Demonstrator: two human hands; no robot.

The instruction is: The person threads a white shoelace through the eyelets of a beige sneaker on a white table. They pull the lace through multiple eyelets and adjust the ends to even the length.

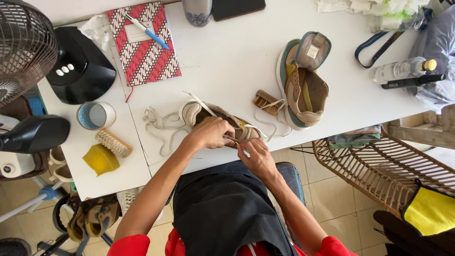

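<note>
A beige sneaker (199, 113) lies on its side near the front edge of the white table (227, 57). My left hand (211, 132) rests over its middle and grips it. My right hand (256, 154) pinches a white lace (265, 135) at the shoe's open end, just off the table edge. A loose white lace (159, 124) lies coiled to the left of the shoe. The matching sneaker (301, 83), with teal trim, lies to the right with its tongue pulled open.
A small wooden brush (266, 102) lies between the shoes. On the left are a cup (95, 115), a bristle brush (113, 142), a yellow sponge (100, 159), a black fan base (80, 66) and a patterned notebook with pen (142, 42). A bottle (400, 69) and a rattan chair (384, 168) are at right.
</note>
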